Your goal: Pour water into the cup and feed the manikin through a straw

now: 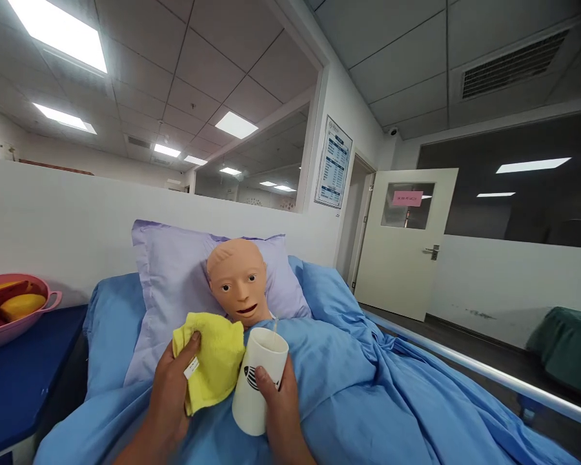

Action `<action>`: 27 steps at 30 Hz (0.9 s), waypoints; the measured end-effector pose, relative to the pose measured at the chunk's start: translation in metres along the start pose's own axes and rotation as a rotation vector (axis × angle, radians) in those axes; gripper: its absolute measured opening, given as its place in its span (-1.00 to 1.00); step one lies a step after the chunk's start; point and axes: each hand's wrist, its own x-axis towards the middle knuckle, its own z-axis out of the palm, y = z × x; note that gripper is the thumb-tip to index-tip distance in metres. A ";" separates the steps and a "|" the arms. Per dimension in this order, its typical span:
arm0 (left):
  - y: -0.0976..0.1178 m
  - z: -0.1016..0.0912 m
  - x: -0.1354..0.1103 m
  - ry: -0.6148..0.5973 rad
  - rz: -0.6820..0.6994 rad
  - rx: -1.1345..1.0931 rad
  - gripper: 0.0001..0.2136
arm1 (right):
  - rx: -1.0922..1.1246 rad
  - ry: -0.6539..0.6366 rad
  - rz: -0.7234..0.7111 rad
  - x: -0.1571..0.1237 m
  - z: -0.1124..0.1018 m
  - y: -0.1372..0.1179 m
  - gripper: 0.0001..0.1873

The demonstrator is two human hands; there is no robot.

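My left hand (172, 381) grips a folded yellow towel (215, 361) with a small white tag, thumb pressed on its front. Wrapped round a white cup (252, 394) with a black striped print is my right hand (283, 400). A thin pale stick or straw shows at the cup's rim; I cannot tell which. Both things are side by side, just below the chin of a patient manikin (239, 278). Its mouth is slightly parted and its head lies on a lavender pillow (174, 271). A blue quilt (339, 361) covers its body.
At the left, a pink basket (17, 332) of fruit-like items stands on a dark blue bedside cabinet top (24, 387). A pale bed rail (489, 374) runs along the right. Beyond it are an open door (407, 258) and a green-covered object (566, 349).
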 end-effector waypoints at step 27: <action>-0.035 -0.047 0.009 -0.125 -0.137 0.064 -0.62 | -0.035 -0.123 0.105 -0.007 0.010 -0.019 -0.36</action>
